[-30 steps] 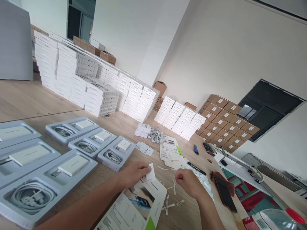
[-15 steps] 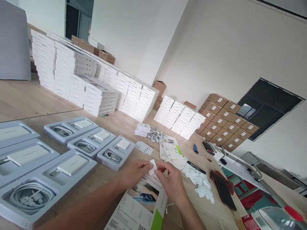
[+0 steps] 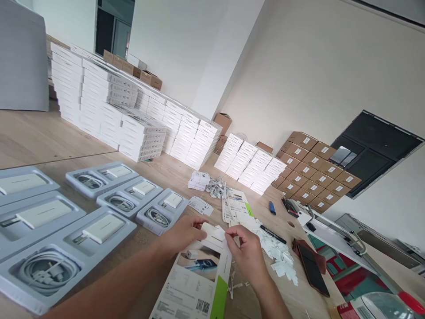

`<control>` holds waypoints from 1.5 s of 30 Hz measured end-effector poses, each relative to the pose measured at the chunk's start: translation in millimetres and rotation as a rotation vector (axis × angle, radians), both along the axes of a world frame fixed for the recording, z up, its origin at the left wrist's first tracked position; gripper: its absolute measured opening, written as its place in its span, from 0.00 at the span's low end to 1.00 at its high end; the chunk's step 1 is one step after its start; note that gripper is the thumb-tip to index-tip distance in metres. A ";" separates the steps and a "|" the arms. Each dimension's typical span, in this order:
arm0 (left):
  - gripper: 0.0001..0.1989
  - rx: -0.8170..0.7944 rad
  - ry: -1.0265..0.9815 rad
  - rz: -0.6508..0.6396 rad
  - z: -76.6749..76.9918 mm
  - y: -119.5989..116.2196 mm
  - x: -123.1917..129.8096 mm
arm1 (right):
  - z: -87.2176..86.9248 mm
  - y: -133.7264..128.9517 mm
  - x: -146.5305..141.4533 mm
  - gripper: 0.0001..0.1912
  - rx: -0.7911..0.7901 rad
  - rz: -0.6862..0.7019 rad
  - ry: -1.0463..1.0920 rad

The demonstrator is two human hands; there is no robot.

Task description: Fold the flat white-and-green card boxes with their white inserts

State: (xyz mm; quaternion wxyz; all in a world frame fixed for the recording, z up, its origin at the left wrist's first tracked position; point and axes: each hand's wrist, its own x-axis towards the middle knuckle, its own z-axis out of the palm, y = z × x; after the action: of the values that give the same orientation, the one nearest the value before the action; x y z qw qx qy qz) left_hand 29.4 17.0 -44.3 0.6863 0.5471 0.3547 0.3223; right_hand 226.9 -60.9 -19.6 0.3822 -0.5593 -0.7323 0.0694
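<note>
Two-handed, pinches a printed carton (image 3: 194,288) at its top with left fingers (image 3: 198,233), poises right fingers (image 3: 233,231) narrow at its edge, with uncertain grip.

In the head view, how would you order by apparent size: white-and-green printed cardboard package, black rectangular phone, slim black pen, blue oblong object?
1. White-and-green printed cardboard package
2. Black rectangular phone
3. Slim black pen
4. Blue oblong object

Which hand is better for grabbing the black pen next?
Probably the right hand: though at the printed card, it's nearer the black pen. The left hand is farther off.
</note>
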 end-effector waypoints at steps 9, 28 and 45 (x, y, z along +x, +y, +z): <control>0.13 -0.199 -0.220 -0.031 0.0 -3.4 2.2 | -1.8 -2.3 -7.9 0.10 0.170 0.063 -0.441; 0.10 -0.007 -0.198 -0.154 18.1 -9.7 -4.2 | -5.2 -0.5 -1.4 0.12 0.180 0.051 -0.183; 0.10 0.340 -0.003 -0.116 15.1 -18.9 1.2 | 15.1 -6.4 3.2 0.10 0.011 0.025 0.015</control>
State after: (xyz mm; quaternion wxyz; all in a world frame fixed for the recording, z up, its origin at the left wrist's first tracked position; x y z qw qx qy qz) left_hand 30.6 -1.8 -29.2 0.6018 0.6743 0.2619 0.3385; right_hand 230.1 -67.3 -4.5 0.3898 -0.5474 -0.7368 0.0746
